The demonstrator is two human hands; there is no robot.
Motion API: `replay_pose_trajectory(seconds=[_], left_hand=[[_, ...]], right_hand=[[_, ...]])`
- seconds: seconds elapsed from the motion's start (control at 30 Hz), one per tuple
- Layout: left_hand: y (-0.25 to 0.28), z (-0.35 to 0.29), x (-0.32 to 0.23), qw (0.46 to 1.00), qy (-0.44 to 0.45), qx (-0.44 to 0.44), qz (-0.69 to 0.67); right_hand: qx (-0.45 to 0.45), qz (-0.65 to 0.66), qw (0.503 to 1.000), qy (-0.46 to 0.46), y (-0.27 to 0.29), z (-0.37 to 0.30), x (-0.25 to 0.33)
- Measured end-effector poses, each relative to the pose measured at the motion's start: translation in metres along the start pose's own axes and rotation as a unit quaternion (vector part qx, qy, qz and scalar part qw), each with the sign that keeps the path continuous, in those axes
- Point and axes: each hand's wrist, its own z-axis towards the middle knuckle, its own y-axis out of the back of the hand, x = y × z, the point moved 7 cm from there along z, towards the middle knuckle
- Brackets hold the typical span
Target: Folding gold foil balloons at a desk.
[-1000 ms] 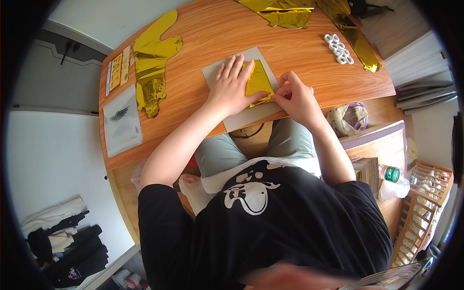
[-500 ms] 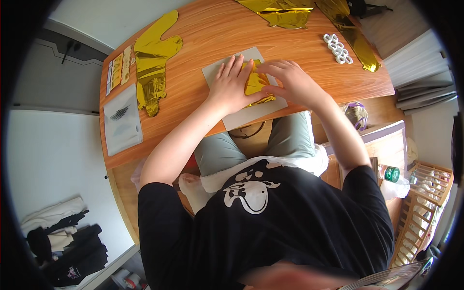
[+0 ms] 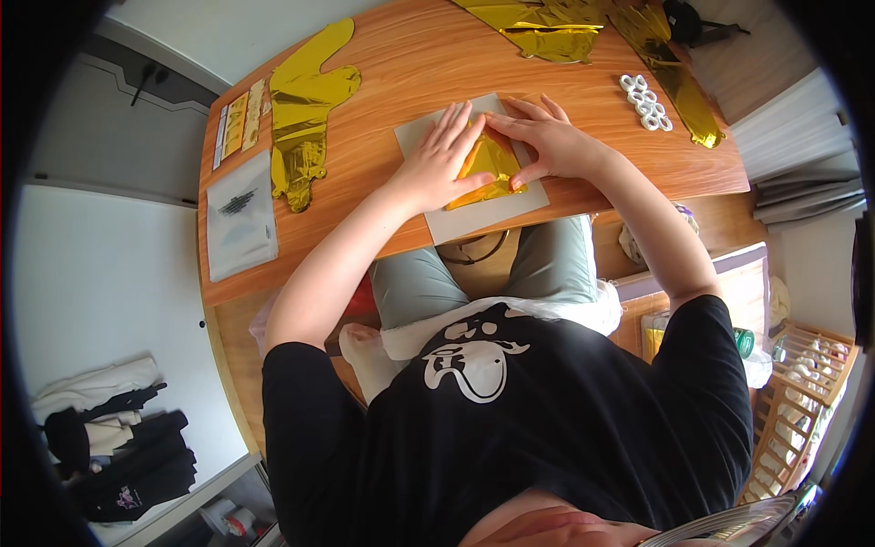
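A folded gold foil balloon (image 3: 493, 162) lies on a light grey board (image 3: 456, 224) near the table's front edge. Flat along the foil's left side rests my left hand (image 3: 439, 166), fingers stretched forward and thumb lying over the lower part of the foil. Fingers spread, my right hand (image 3: 554, 149) touches the foil's right side, its thumb at the lower right corner and its index finger at the top. Both hands are open. Part of the foil is hidden under my fingers.
On the wooden table (image 3: 365, 137), a flat gold foil balloon (image 3: 310, 91) lies left, near a clear plastic bag (image 3: 241, 223) and printed strips (image 3: 239, 126). More gold foil (image 3: 547, 41) lies at the far side. White ribbon rolls (image 3: 645, 102) sit right, beside another foil balloon (image 3: 679, 91).
My right hand has moved off the top of the foil to its right side, spreading its fingers. My left hand stays pressed on the left side. The whole view has shifted slightly.
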Motion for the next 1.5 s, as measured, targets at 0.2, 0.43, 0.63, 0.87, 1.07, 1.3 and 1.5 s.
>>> replay_pose_trajectory(seconds=[0.2,0.43,0.63,0.87,1.07,1.3,1.5], left_hand=[[0.01,-0.024,0.008,0.988,-0.09,0.127,0.012],[0.013,-0.023,0.01,0.981,-0.076,0.178,-0.011],[0.018,-0.021,0.009,0.976,-0.062,0.201,-0.049],[0.013,-0.02,0.01,0.977,-0.066,0.199,-0.036],[0.018,-0.018,0.004,0.978,-0.064,0.195,-0.041],[0.017,-0.02,0.008,0.975,-0.045,0.207,-0.073],[0.017,-0.029,0.018,0.979,-0.013,0.176,-0.098]], right_hand=[[0.015,-0.008,1.0,-0.023,0.002,-0.002,-0.001],[0.069,0.011,0.997,-0.026,0.01,-0.001,0.004],[0.103,0.006,0.994,-0.03,0.011,0.0,0.003],[0.099,0.067,0.991,-0.066,0.013,0.003,-0.004],[-0.017,0.09,0.996,-0.013,0.004,0.016,0.043],[-0.127,-0.012,0.992,-0.006,-0.026,0.032,0.068],[-0.139,-0.045,0.989,-0.008,-0.027,0.031,0.068]])
